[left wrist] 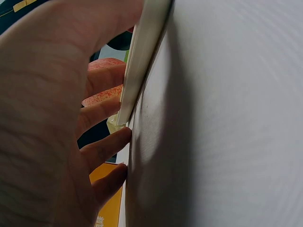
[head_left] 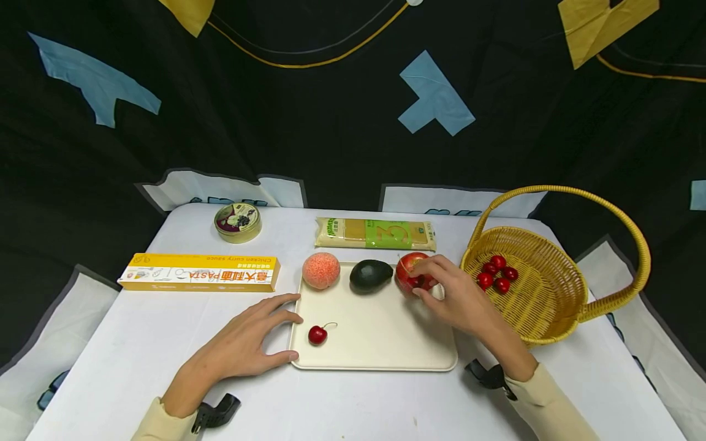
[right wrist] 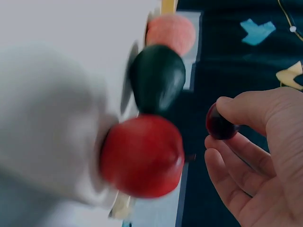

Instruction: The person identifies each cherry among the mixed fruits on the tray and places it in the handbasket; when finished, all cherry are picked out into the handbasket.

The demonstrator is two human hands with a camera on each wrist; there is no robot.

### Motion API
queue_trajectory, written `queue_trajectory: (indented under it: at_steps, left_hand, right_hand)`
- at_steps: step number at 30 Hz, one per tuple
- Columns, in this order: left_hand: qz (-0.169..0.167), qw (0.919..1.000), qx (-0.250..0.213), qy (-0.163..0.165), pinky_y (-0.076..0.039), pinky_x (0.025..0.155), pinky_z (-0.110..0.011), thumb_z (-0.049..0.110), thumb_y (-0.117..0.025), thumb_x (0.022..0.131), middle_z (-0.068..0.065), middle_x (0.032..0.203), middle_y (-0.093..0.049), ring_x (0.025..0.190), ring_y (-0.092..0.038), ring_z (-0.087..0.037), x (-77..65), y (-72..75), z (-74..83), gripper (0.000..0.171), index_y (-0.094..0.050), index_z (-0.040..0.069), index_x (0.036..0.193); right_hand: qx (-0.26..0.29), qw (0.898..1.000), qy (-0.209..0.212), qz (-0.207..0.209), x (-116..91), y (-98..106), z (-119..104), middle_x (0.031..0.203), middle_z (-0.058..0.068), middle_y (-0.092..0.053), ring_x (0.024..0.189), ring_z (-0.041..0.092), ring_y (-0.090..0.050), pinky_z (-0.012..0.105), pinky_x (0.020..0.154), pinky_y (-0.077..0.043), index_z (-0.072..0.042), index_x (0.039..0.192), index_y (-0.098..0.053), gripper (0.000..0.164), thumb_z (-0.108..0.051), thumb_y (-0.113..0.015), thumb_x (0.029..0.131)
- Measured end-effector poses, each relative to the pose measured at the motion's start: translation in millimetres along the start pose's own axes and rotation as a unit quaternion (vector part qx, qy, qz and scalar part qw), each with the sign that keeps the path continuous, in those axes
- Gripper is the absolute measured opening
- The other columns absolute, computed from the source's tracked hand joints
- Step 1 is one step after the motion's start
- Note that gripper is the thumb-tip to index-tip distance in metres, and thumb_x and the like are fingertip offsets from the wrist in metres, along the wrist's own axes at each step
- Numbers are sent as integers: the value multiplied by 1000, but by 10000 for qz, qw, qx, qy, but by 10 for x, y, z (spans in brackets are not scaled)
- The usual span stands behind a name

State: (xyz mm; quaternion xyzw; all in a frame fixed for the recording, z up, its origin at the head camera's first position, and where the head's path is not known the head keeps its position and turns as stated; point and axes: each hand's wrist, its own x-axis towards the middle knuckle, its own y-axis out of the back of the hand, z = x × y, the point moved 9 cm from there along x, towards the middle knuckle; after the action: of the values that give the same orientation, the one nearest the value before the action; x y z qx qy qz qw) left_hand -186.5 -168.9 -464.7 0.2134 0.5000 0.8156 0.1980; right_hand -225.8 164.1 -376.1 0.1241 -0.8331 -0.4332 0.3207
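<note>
My right hand (head_left: 460, 297) pinches a dark red cherry (right wrist: 222, 125) between thumb and fingertips, above the tray's right part. In the head view it overlaps a red apple (head_left: 407, 266) standing at the back right of the cream tray (head_left: 369, 343). Beside the apple lie a dark green avocado (head_left: 371, 276) and, in the back left corner, a pinkish peach (head_left: 321, 271). Another cherry (head_left: 317, 335) with a stem sits at the tray's front left. My left hand (head_left: 242, 340) has its fingers spread, fingertips at the tray's left edge.
A yellow wicker basket (head_left: 557, 318) with a tall handle stands at the right, several cherries (head_left: 498, 262) inside. Behind the tray lies a pasta packet (head_left: 380, 234). A yellow and white pasta box (head_left: 201, 273) and a round tin (head_left: 238, 222) are on the left.
</note>
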Motion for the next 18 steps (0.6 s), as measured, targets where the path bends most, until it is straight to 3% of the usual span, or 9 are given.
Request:
queue_trajectory:
  at_steps: [3, 8, 15, 18]
  left_hand:
    - [-11, 10000, 1, -2, -46, 116, -57, 55, -87, 86, 2, 166, -47, 148, -51, -31, -2, -9, 2, 52, -71, 32, 130]
    - [6, 10000, 35, -21, -46, 116, -58, 55, -87, 86, 1, 166, -47, 148, -51, -32, -3, -13, 6, 52, -71, 32, 130]
    - [17, 10000, 27, -24, -46, 116, -58, 56, -87, 86, 2, 166, -47, 147, -51, -31, 4, -14, 9, 52, -71, 32, 129]
    - [42, 10000, 45, -42, -47, 115, -57, 56, -87, 85, 1, 165, -48, 146, -52, -31, 2, -7, 8, 52, -71, 32, 129]
  right_hand:
    - [-182, 9997, -90, 119, -83, 83, 106, 121, 5, -70, 98, 20, -70, 40, 75, -66, -13, 115, -71, 37, -1, -89, 85]
    - [-430, 9986, -144, 260, -219, 193, 240, 118, 6, -70, 87, 20, -65, 37, 69, -62, -12, 114, -71, 40, 3, -90, 82]
    - [-671, 9953, -560, 422, -389, 355, 437, 119, 5, -69, 100, 21, -65, 45, 78, -65, -12, 114, -71, 39, -1, -91, 83]
    - [-715, 9942, -611, 529, -439, 426, 502, 120, 6, -70, 95, 21, -64, 40, 75, -64, -10, 116, -70, 40, -1, -91, 83]
